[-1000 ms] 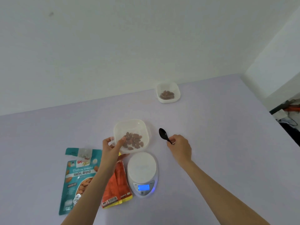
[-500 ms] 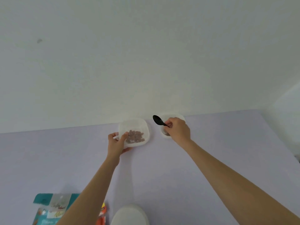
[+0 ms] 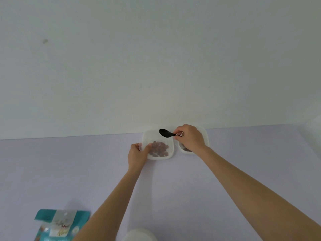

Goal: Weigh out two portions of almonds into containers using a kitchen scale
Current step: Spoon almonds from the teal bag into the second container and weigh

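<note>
Left hand [image 3: 137, 156], clamped on the translucent square plastic container of almonds [image 3: 158, 145], has moved it off the scale to frame centre, beside the second container [image 3: 205, 136]. Right hand [image 3: 189, 138] pinches a black plastic spoon [image 3: 165, 133]. Both portions appear weighed.

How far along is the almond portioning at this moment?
Nearly finished, it seems. Done: both containers hold almonds, the left container and the right container side by side at the table's far edge, off the scale. In hand: the left hand grips the left container's corner; the right hand holds the black spoon, empty. Left: releasing the container and setting the spoon down.
</note>
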